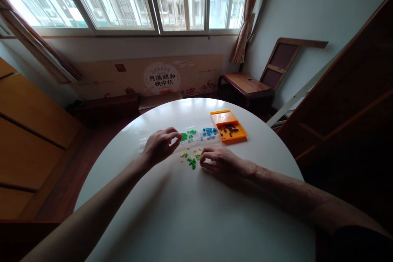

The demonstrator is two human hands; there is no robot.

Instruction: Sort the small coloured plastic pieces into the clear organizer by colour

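A small heap of loose green and yellow pieces (192, 159) lies on the round white table (190, 213). My right hand (219, 161) rests beside the heap, fingertips pinched together at its right edge. My left hand (161, 144) hovers to the left, fingers curled with thumb and forefinger pinched near a clear tray holding green pieces (188, 135). What either pinch holds is too small to see. A second clear tray holds blue pieces (209, 132). An orange box (229, 125) with dark pieces sits at the right.
Behind the table stand a wooden stool (245, 84), a folded wooden frame (284, 61) against the wall and a printed cardboard panel (153, 75) below the window. Wooden furniture flanks both sides.
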